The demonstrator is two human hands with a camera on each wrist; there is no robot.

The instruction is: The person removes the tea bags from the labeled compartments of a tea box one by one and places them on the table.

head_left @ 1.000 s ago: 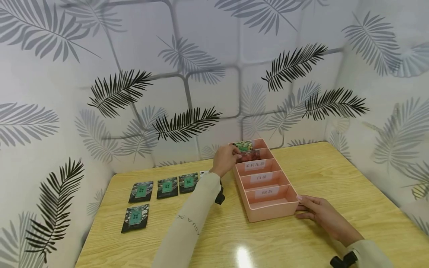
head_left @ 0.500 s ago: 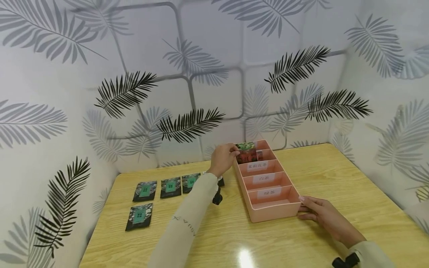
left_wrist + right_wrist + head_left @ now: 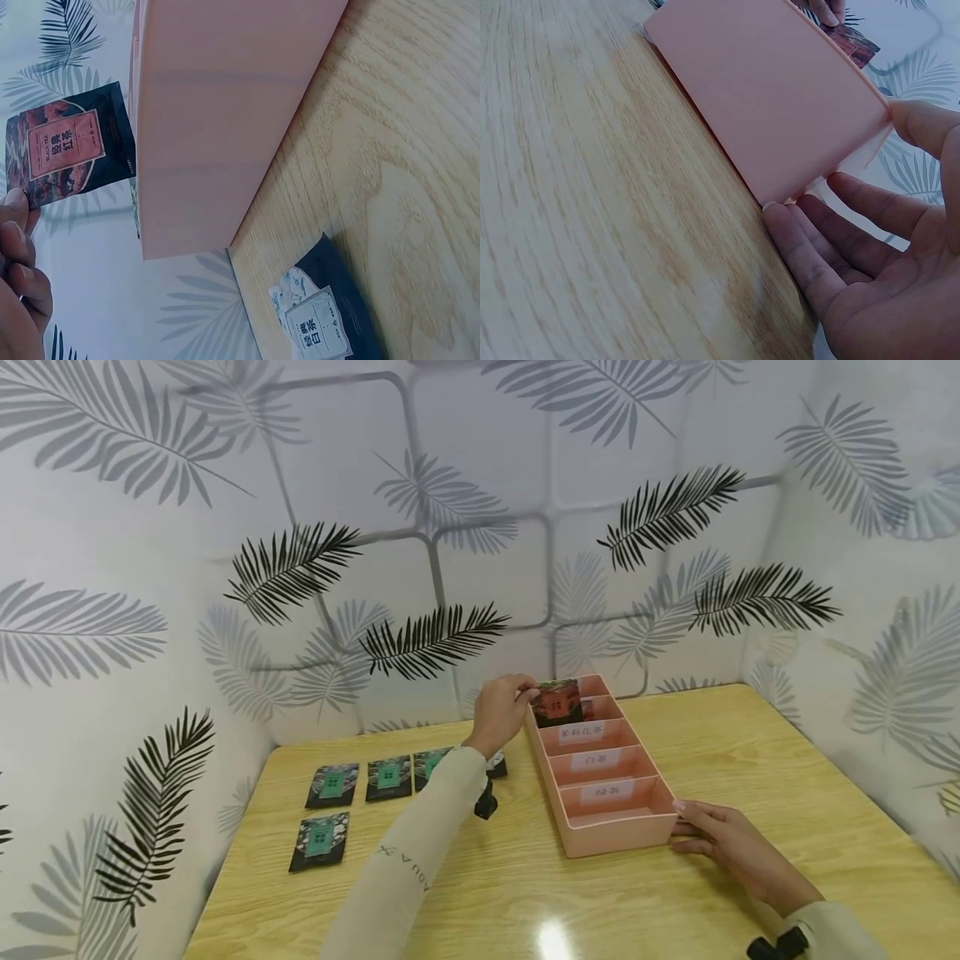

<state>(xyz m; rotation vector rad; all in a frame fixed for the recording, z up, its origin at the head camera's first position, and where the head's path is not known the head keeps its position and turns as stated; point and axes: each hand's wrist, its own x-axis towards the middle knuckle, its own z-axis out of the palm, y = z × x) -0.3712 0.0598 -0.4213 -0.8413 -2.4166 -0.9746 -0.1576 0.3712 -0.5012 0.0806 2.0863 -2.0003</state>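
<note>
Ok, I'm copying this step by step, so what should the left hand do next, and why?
Probably lower the red packet straight down into the pink box: the left hand pinches it by a corner above the box, and the right hand holds the box's near corner.

Red-black sachet (image 3: 557, 703) over pink box (image 3: 618, 839)

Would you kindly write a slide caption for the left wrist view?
The left hand pinches a red-labelled tea packet by a pink box; another packet lies on the wooden table.

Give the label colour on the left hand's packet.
Reddish-pink label, clearest in the left wrist view.
</note>
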